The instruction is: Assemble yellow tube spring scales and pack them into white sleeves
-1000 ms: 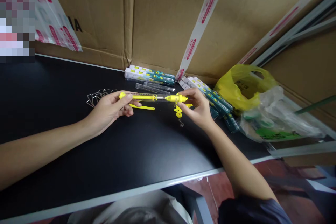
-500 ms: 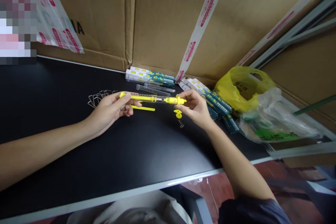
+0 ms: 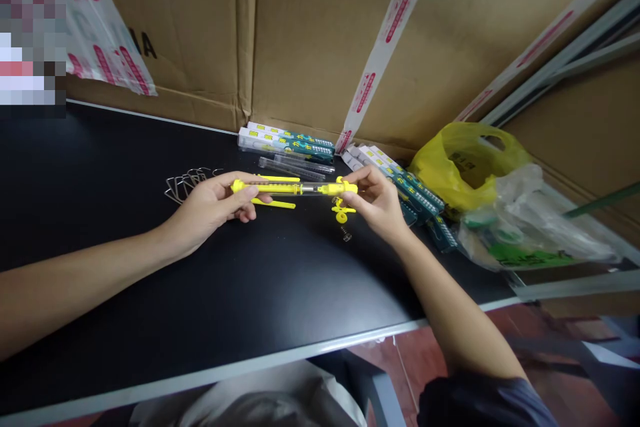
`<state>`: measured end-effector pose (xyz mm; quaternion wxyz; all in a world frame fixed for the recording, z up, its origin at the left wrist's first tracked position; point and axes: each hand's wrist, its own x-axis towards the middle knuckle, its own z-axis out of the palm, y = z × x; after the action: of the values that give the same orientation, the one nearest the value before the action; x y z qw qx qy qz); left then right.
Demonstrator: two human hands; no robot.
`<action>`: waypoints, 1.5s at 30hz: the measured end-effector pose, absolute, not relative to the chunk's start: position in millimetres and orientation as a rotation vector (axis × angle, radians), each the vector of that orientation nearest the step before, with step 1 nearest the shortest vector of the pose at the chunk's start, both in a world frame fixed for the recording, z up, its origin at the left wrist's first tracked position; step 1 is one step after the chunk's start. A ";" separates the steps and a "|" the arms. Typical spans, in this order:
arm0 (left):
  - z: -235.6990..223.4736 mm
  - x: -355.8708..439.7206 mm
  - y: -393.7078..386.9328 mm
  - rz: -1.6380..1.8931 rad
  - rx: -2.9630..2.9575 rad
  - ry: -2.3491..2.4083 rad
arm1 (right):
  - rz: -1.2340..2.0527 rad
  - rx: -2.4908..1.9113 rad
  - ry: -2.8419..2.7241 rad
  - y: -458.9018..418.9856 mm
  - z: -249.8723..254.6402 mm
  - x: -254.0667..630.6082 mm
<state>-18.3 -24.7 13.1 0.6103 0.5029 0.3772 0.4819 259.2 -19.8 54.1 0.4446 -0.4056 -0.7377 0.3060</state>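
Note:
Both my hands hold a tubular spring scale level above the black table. It has a clear tube, a yellow inner part and a silvery section in the middle. My left hand is closed around its left end, with the thumb along the tube. My right hand pinches the yellow end piece at the right end. Loose yellow strips lie behind and under the tube. Below my right fingers are small yellow parts and a small spring.
Bent metal wires lie beyond my left hand. Clear tubes lie in front of printed boxes. More boxes, a yellow plastic bag and a clear bag are at right. Cardboard stands behind the table.
The yellow end piece has slid left, further into the clear tube, and its outer part now sits at the tube's right end. My left hand keeps its grip.

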 end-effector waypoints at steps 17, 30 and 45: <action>16.2 -19.1 -25.9 1.109 1.109 0.866 | 1.019 -1.032 -1.748 -18.6 56.7 258.4; 13.5 -18.7 -24.4 1.122 1.120 0.889 | 0.607 -0.983 -1.882 -20.7 55.3 259.5; 11.4 -16.6 -28.1 1.154 1.225 0.899 | 0.581 -0.969 -1.893 -21.4 51.4 257.2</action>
<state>-16.6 -28.1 11.4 0.5784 0.5238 0.3844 0.4932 257.2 -21.4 51.4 0.4515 -0.3922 -0.7661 0.2353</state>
